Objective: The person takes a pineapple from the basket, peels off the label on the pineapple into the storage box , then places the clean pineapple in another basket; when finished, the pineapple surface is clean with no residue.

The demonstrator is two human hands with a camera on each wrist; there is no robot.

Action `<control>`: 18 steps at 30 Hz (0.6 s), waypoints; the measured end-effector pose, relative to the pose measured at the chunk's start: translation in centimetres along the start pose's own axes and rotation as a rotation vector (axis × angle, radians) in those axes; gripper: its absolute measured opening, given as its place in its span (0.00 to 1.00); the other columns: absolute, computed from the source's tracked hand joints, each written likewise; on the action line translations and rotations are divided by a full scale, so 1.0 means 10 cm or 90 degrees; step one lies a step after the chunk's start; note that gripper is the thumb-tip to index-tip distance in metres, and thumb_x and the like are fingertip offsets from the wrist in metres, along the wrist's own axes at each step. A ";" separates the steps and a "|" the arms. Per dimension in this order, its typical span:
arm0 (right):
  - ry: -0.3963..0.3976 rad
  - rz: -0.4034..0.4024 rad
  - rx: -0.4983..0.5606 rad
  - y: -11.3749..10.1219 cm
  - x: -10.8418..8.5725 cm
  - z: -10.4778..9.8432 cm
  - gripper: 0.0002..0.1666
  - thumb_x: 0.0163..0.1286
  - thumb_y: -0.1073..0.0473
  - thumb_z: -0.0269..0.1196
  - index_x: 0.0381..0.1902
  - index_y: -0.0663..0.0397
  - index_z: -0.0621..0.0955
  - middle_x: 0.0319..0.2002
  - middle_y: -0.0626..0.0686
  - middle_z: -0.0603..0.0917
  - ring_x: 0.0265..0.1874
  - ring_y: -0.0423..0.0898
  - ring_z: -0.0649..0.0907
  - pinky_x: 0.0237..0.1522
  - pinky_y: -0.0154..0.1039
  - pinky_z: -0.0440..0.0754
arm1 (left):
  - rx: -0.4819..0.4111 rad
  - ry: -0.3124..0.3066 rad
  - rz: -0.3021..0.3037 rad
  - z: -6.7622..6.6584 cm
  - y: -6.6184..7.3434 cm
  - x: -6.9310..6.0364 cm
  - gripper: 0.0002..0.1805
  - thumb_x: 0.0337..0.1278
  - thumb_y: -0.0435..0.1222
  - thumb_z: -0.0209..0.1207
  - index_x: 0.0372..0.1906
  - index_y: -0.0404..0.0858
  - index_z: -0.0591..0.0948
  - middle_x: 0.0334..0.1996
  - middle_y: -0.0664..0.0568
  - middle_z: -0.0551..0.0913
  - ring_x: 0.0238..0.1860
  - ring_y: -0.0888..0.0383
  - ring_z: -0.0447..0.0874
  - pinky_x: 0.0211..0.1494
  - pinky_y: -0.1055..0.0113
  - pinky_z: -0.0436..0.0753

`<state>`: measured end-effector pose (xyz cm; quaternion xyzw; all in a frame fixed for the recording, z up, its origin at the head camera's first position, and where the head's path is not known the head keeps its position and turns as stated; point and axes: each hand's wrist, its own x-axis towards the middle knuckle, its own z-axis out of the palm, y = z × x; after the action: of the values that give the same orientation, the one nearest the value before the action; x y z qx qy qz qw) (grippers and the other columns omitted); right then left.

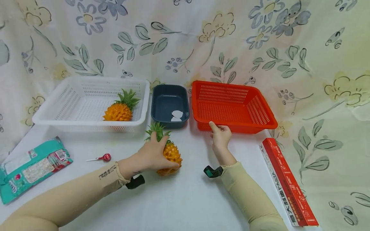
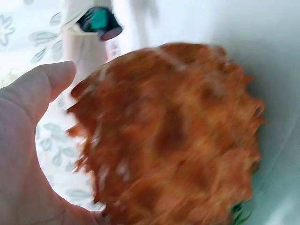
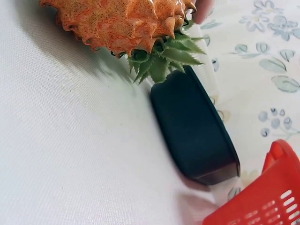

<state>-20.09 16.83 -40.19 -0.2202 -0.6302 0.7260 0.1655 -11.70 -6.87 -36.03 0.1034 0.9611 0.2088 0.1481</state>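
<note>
An orange toy pineapple with green leaves lies on the white table, in front of the blue bin. My left hand grips it from the left side, thumb near its base and fingers by the leaves. In the left wrist view the pineapple fills the middle, beside the thumb. On the right, my right hand pinches the front rim of the red basket, thumb on top; the fingers below are partly hidden. The right wrist view shows the pineapple, with the red basket at its lower right corner.
A white basket at the left holds another pineapple. Between the baskets stands a dark blue bin with a white cutout in it. A lollipop, a teal packet and a red pasta box lie around.
</note>
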 end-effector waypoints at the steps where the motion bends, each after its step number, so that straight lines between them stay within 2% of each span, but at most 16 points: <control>1: 0.001 0.001 -0.003 0.00 0.00 0.00 0.17 0.53 0.59 0.71 0.30 0.56 0.72 0.19 0.46 0.74 0.15 0.41 0.74 0.18 0.29 0.75 | 0.002 -0.007 0.000 0.02 0.00 0.02 0.65 0.21 0.72 0.64 0.70 0.45 0.56 0.64 0.31 0.50 0.41 0.42 0.76 0.41 0.54 0.81; 7: -0.004 -0.002 -0.010 0.01 -0.01 -0.01 0.18 0.53 0.58 0.71 0.31 0.56 0.71 0.19 0.45 0.74 0.15 0.40 0.74 0.20 0.32 0.78 | -0.009 -0.025 0.025 0.07 -0.01 0.05 0.66 0.19 0.65 0.71 0.70 0.42 0.55 0.64 0.28 0.49 0.40 0.43 0.77 0.42 0.55 0.81; 10: -0.005 -0.001 -0.006 0.01 -0.02 -0.01 0.18 0.53 0.58 0.71 0.30 0.56 0.71 0.18 0.45 0.74 0.15 0.40 0.75 0.21 0.33 0.79 | -0.048 -0.038 0.038 0.04 -0.05 0.04 0.64 0.20 0.59 0.73 0.70 0.42 0.55 0.63 0.29 0.50 0.40 0.45 0.76 0.44 0.55 0.80; 13: -0.009 0.002 -0.001 0.00 -0.02 -0.02 0.18 0.53 0.58 0.71 0.31 0.56 0.72 0.20 0.46 0.74 0.16 0.41 0.74 0.22 0.33 0.78 | -0.096 -0.054 0.033 0.01 -0.13 0.01 0.63 0.19 0.55 0.75 0.69 0.43 0.55 0.63 0.30 0.50 0.44 0.45 0.75 0.46 0.53 0.79; 18: -0.013 0.008 0.003 -0.01 -0.01 -0.02 0.17 0.53 0.57 0.71 0.31 0.55 0.72 0.21 0.46 0.73 0.17 0.42 0.74 0.23 0.34 0.78 | -0.171 -0.081 0.017 -0.02 -0.28 -0.01 0.63 0.18 0.50 0.77 0.69 0.46 0.54 0.64 0.30 0.43 0.55 0.38 0.67 0.52 0.46 0.76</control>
<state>-19.88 16.94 -40.08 -0.2159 -0.6290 0.7306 0.1548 -12.06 -9.47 -37.07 0.1086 0.9118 0.3305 0.2182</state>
